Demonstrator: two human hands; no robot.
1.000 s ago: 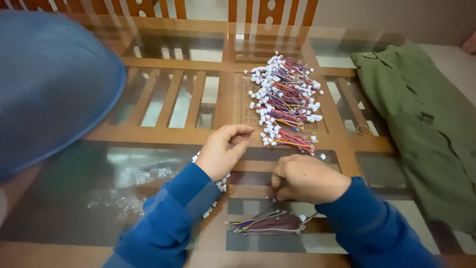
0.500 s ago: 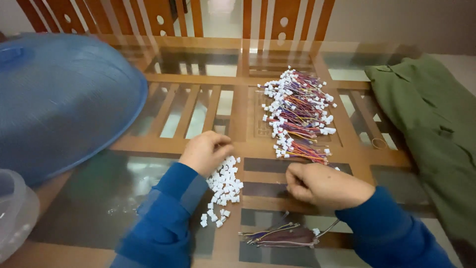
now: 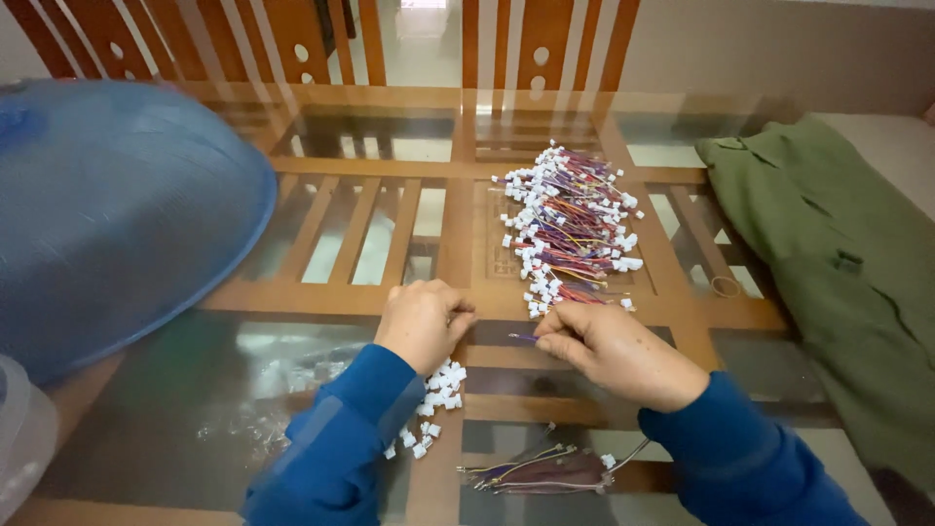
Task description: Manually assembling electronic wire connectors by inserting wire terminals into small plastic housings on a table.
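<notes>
My left hand point(image 3: 421, 321) is curled on the glass table point(image 3: 390, 127), fingers closed just above a small heap of loose white connectors point(image 3: 433, 399); whether it holds one is hidden. My right hand point(image 3: 609, 351) pinches a thin purple wire point(image 3: 524, 338) by its end, pointing left toward the left hand. Beyond both hands lies a large pile of coloured wires with white connectors point(image 3: 570, 229). A small bundle of bare-ended wires point(image 3: 541, 470) lies near the table's front edge, below my right wrist.
A blue mesh dome cover point(image 3: 117, 214) fills the left side. A clear plastic container point(image 3: 19, 438) sits at the lower left corner. A green garment point(image 3: 838, 263) lies on the right. Wooden chair backs point(image 3: 506, 49) stand behind the table.
The view has shifted down and right. My hands have drawn closer together, and the right hand now pinches a purple wire out toward the left hand.
</notes>
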